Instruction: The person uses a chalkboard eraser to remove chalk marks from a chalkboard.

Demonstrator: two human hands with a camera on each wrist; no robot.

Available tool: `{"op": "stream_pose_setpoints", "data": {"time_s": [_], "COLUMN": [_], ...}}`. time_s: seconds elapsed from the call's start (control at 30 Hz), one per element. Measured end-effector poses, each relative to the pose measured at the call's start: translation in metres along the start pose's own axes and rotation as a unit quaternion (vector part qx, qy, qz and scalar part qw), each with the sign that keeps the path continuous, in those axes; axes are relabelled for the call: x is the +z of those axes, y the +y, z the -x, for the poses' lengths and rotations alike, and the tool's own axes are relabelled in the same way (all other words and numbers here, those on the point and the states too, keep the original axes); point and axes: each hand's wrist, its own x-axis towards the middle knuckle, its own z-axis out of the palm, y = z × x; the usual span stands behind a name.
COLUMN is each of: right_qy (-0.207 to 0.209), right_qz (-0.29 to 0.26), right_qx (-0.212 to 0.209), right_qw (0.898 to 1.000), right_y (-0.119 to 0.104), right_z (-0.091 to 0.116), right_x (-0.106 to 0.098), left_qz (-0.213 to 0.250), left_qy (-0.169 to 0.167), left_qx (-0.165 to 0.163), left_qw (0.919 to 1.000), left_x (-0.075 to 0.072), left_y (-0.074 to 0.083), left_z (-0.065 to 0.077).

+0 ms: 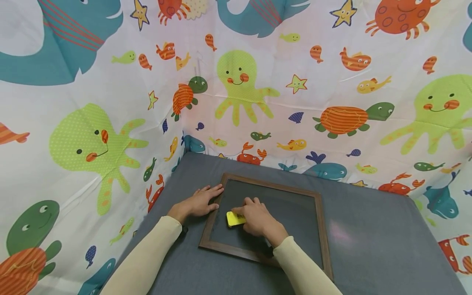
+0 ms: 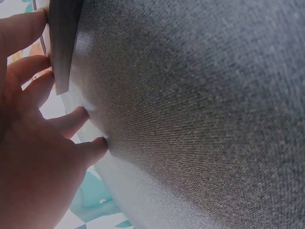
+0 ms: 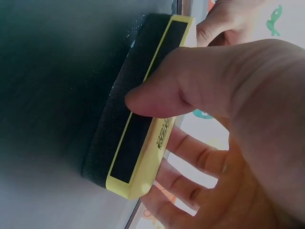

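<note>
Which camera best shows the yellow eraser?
The right wrist view: the eraser appears close up, dark pad included. The head view shows it small, partly covered by the right hand; the left wrist view misses it.

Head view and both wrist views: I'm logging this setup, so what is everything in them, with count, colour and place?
eraser: 1, yellow with a black pad, on the board, held in the right hand
board: 1, dark, lying on the table
frame: 1, brown, around the board
specks: several, whitish, on the board beside the eraser
table: 1, grey, under the frame
sea-animal sheeting: number of pieces unclear, white with multicoloured prints, behind and at both sides
wrist items: 2, dark, one by each wrist, not identifiable
sleeves: 2, cream, on the forearms
left hand: 1, bare, touching the frame's left side
right hand: 1, bare, gripping the eraser
</note>
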Motion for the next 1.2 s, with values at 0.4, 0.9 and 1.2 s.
{"op": "stream_pose_setpoints", "data": {"time_s": [0.4,0.9,1.2], "right_qy": [-0.012,-0.009,0.041], "right_qz": [-0.029,-0.070,-0.082], "right_qx": [-0.059,-0.066,-0.023], "right_qw": [0.998,0.995,0.995], "right_y": [0.010,0.020,0.043], "right_z": [0.006,0.012,0.022], "right_x": [-0.001,-0.009,-0.039], "left_qz": [0.002,0.006,0.032], "left_qy": [0.002,0.003,0.013], "left_qx": [0.003,0.005,0.036], "left_qw": [1.0000,1.0000,0.9988], "left_x": [0.005,0.003,0.009], "left_y": [-0.004,-0.004,-0.020], "left_z": [-0.002,0.000,-0.005]}}
